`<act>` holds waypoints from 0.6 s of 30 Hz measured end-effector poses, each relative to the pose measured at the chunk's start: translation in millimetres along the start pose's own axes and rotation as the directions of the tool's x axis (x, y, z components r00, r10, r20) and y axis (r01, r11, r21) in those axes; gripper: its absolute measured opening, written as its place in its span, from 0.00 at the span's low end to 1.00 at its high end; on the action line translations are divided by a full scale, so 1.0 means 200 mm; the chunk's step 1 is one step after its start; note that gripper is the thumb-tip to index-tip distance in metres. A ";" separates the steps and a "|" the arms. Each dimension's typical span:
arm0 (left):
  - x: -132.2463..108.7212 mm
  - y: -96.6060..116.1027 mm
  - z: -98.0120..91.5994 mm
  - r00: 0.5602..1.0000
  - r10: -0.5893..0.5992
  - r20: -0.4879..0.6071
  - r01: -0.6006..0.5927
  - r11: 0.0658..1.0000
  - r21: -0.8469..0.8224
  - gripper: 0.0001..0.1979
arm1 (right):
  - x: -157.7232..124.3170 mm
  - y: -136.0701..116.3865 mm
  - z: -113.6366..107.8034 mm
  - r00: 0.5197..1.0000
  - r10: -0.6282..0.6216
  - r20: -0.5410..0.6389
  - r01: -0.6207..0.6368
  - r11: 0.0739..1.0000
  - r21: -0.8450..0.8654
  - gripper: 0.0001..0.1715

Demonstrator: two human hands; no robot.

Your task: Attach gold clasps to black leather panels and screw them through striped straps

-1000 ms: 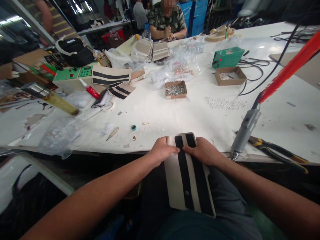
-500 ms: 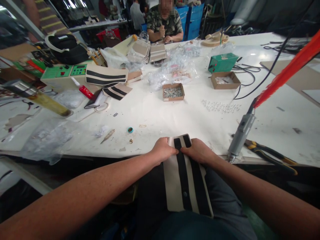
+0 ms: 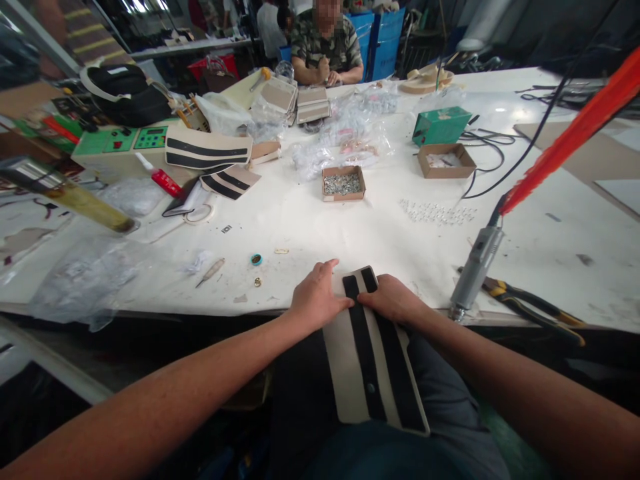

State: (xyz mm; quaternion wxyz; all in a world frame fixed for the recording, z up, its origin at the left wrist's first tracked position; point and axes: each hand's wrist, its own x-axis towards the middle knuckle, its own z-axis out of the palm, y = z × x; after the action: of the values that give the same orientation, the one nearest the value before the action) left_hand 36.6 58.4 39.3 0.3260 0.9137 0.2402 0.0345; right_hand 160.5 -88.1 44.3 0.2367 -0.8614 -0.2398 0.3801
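- Across the person's lap (image 3: pixel 443 390): a beige panel (image 3: pixel 377 353) with two black strips lies at a slope, its far end overlapping the edge of the tabletop (image 3: pixel 320 230) in view; contact there cannot be told.
- Left grip (image 3: pixel 317 297): the thumb rests near the left strip's upper end, the index finger raised clear; whether the hidden fingers close on the edge cannot be told. With so light a hold, the panel could swing leftward.
- Right grip (image 3: pixel 393 297): holds the panel's right edge, thumb on top beside the other thumb. Uneven thumb pressure could crease the strip or skew the sheet.
- Lower end: a round stud (image 3: pixel 371 387) shows in the left strip, with neither grip near it. Sloping support could let this end slide off the lap.
- Right of the panel: a grey tool (image 3: pixel 477 267) stands close to the right forearm (image 3: pixel 480 357); an outward elbow movement could knock it.
- Beyond that: pliers (image 3: pixel 535 307) extend their handles past the tabletop edge, where a brushing sleeve or arm could tip them off.
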 end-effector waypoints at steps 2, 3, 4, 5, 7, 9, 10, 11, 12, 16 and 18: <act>-0.02 -0.03 0.02 0.976 0.202 -0.076 -0.191 0.973 0.126 0.41 | 0.00 0.00 0.00 1.000 0.000 0.007 0.000 1.000 -0.003 0.13; -0.03 -0.04 0.03 0.950 0.300 -0.085 -0.285 0.946 0.152 0.35 | 0.00 0.00 0.00 1.000 -0.005 0.009 0.006 1.000 -0.005 0.14; -0.04 -0.06 0.05 0.927 0.365 -0.085 -0.352 0.925 0.142 0.28 | 0.01 0.00 -0.01 1.000 -0.013 0.009 0.013 1.000 -0.007 0.14; -0.05 -0.08 0.08 0.914 0.396 -0.085 -0.387 0.916 0.108 0.21 | 0.01 0.00 -0.01 1.000 -0.021 0.009 0.021 1.000 -0.010 0.14; -0.05 -0.11 0.12 0.919 0.380 -0.108 -0.380 0.925 0.020 0.12 | 0.00 0.00 -0.01 0.999 -0.039 0.005 0.039 0.999 -0.021 0.14; -0.04 -0.14 0.15 0.929 0.338 -0.149 -0.345 0.938 -0.025 0.11 | 0.00 -0.01 -0.01 0.998 -0.068 -0.001 0.068 0.997 -0.040 0.14; -0.03 -0.16 0.16 0.929 0.331 -0.164 -0.340 0.940 -0.033 0.12 | 0.00 -0.02 -0.01 0.997 -0.083 -0.008 0.082 0.995 -0.059 0.14; -0.02 -0.17 0.17 0.929 0.328 -0.174 -0.339 0.940 -0.038 0.12 | 0.00 -0.03 -0.01 0.995 -0.097 -0.020 0.095 0.992 -0.085 0.14; -0.01 -0.18 0.17 0.928 0.327 -0.178 -0.340 0.939 -0.044 0.12 | -0.01 -0.04 -0.02 0.993 -0.111 -0.039 0.106 0.987 -0.120 0.14; 0.01 -0.18 0.16 0.933 0.317 -0.171 -0.330 0.942 -0.056 0.13 | -0.10 -0.04 -0.09 0.971 -0.183 -0.155 0.139 0.955 -0.262 0.17; 0.01 -0.16 0.14 0.936 0.307 -0.170 -0.319 0.946 -0.050 0.12 | -0.19 0.03 -0.17 0.951 -0.209 -0.226 0.146 0.953 -0.265 0.17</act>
State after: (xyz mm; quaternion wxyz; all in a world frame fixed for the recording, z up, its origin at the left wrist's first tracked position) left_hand 31.4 64.6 -3.2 0.3310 0.9213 0.1154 0.1684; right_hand 164.3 -122.6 81.7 0.1904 -0.8999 -0.3301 0.2121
